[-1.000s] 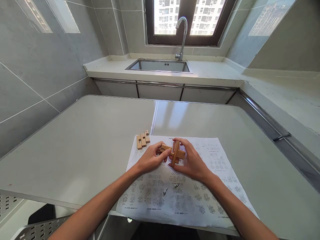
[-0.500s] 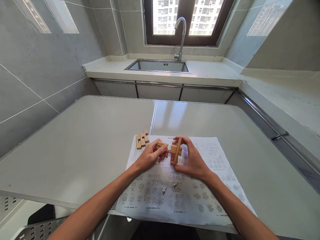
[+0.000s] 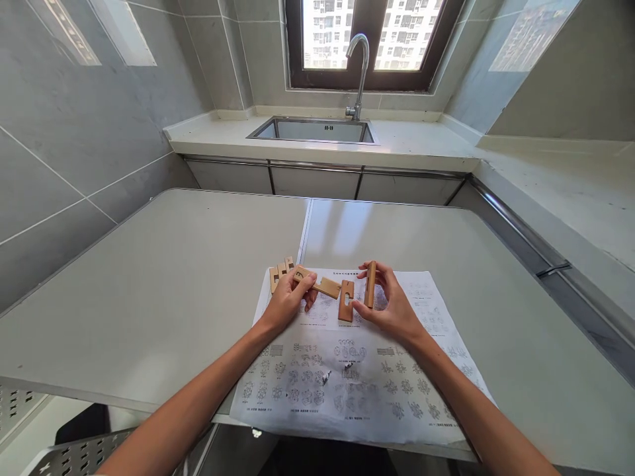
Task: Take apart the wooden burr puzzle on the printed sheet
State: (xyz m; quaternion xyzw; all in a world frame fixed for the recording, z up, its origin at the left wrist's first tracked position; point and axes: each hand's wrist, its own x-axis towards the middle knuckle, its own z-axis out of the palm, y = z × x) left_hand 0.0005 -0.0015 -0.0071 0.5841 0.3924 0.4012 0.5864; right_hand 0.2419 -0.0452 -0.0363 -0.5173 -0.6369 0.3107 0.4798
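Wooden pieces pulled apart — hands separated

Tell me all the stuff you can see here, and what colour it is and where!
Wooden bar: 1, tan, notched, held in the left hand.
Wooden pieces: 2, tan, upright, held in the right hand.
Spare wooden blocks: a small group, tan, at the sheet's far left corner.
Instruction sheet: 1, white with small printed diagrams, on the table's near edge.
Table: 1, pale grey, under everything.
Sink: 1, steel, in the counter below the window.
Tap: 1, silver, behind the sink.
Window: 1, dark frame, buildings outside.
Left hand: 1, gripping the bar.
Right hand: 1, pinching the two pieces.
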